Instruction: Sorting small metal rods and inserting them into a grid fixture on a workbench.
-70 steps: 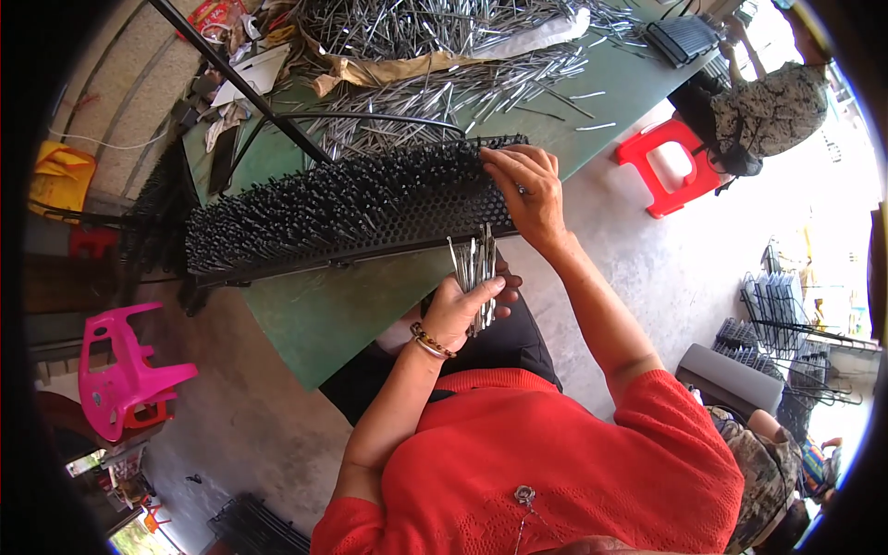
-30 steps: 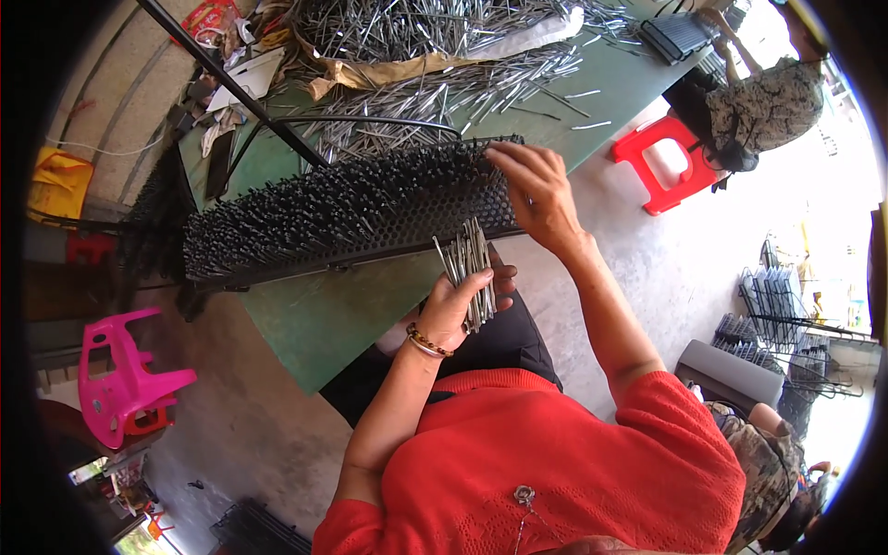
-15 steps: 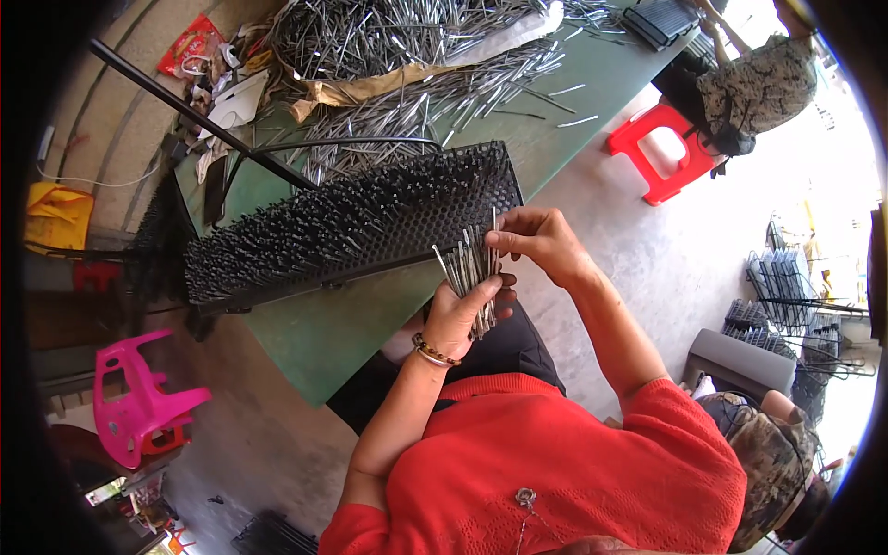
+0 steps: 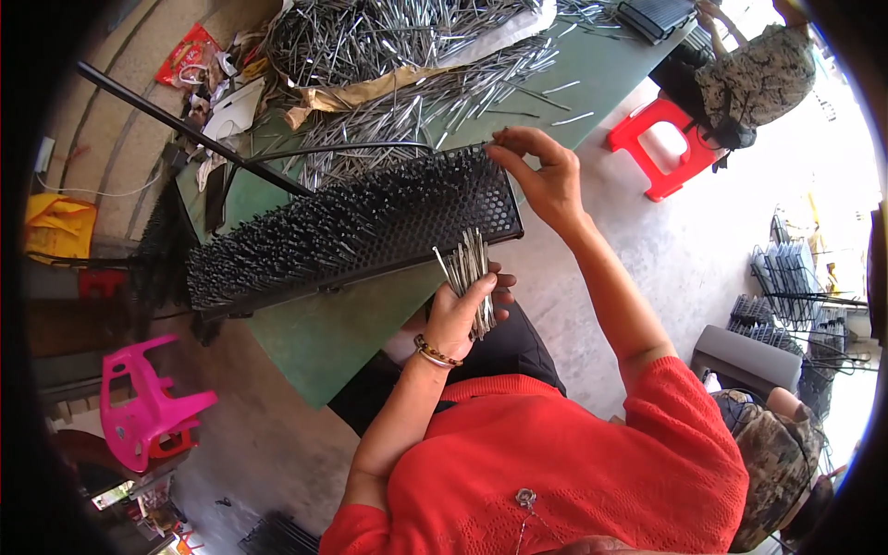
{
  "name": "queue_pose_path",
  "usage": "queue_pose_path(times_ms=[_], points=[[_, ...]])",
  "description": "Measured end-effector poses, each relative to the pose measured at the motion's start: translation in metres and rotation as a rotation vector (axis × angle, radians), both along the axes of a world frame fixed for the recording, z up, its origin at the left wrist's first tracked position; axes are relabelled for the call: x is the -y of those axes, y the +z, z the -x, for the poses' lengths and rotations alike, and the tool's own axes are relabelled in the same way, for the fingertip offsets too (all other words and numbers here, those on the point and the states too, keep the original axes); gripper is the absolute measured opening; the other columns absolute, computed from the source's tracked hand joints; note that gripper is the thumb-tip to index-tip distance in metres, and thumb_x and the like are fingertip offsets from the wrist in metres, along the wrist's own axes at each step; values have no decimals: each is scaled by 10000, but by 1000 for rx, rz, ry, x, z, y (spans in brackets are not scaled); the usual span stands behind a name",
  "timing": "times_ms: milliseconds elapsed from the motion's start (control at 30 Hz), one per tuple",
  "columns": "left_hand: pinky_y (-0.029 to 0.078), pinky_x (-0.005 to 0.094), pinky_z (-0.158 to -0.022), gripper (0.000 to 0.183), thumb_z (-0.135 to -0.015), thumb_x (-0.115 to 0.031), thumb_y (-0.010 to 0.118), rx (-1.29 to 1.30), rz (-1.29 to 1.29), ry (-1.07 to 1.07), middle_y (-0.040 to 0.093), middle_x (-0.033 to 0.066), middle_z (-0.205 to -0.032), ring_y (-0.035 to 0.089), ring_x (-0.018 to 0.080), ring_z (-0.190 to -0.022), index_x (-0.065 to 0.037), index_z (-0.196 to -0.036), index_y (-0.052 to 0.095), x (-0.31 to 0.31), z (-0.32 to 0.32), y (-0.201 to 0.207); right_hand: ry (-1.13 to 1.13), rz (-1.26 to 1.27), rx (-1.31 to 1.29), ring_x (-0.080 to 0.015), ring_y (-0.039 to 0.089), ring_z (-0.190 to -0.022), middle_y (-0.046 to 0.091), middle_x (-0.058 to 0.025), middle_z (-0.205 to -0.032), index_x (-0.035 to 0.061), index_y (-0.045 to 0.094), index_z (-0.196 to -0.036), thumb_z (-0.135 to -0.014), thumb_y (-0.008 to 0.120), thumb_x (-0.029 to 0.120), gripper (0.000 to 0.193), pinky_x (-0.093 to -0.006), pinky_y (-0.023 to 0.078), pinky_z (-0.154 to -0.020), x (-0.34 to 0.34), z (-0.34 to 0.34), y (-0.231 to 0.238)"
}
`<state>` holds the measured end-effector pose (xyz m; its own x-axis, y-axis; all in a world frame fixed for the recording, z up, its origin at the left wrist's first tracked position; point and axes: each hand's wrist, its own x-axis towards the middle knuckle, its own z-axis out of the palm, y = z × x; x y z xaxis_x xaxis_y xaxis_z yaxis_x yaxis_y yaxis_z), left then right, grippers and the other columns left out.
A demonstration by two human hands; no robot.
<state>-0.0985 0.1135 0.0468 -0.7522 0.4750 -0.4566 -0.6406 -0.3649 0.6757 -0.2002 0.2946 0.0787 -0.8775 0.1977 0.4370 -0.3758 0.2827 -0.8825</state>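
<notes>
My left hand (image 4: 455, 316) is wrapped round a bundle of thin silvery metal rods (image 4: 470, 268), held upright just in front of a long black rack. This rack (image 4: 495, 211) has a honeycomb of holes. Many dark rod ends (image 4: 305, 227) stand packed in its left and back part, while bare holes show toward its right end. Over the rack's far right corner is my right hand (image 4: 548, 176), thumb and forefinger pinched together at the rods' edge. Whatever sits between those fingertips is too small to make out.
A big heap of loose metal rods (image 4: 370, 46) lies on the green table (image 4: 305, 356) behind the rack. A black bar (image 4: 185, 125) slants over the left side. A red stool (image 4: 657, 153), a pink stool (image 4: 148, 407) and two other people (image 4: 763, 74) are around.
My right hand has moved from the bundle up and away to the rack's far right corner. My left hand keeps its hold on the rods, nearly in place.
</notes>
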Motion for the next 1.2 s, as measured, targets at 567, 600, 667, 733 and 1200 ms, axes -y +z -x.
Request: queue_pose_path(times_ms=[567,600,667,733,1200], points=[[546,285,-629,298,-913,-196,551,77,2,9,654,160,-1008,645,168,-796,-24,-1152,510,5,2,-8,61,-372,-106,-187,643,-823,700,-66,-882,69,673,-1035,-758,733,81,284,-321,463,-798,0,12,-14],[544,279,-623,294,-913,-196,551,73,-2,8,654,160,-1006,645,165,-794,-21,-1146,511,5,2,-8,64,-384,-125,-184,641,-824,700,-60,-882,87,664,-1084,-757,733,80,334,-321,459,-792,2,11,-12],[542,274,-617,296,-912,-195,553,57,2,-1,654,160,-1003,645,162,-792,-19,-1146,512,6,2,-8,60,-402,-175,-187,635,-798,692,-56,-867,114,640,-1134,-777,716,105,365,-319,446,-785,4,11,-14],[541,269,-611,299,-911,-195,556,43,5,-8,654,161,-1001,645,160,-790,-16,-1146,513,6,2,-8,58,-421,-224,-189,629,-773,685,-51,-851,140,615,-1184,-797,699,130,397,-317,432,-777,5,11,-16],[540,283,-654,333,-869,-129,615,1,1,-12,648,133,-1002,634,155,-818,2,-1162,524,8,2,-8,90,-699,-338,-208,590,-866,663,-51,-972,117,645,-1128,-798,683,128,332,-345,417,-797,6,10,-20]])
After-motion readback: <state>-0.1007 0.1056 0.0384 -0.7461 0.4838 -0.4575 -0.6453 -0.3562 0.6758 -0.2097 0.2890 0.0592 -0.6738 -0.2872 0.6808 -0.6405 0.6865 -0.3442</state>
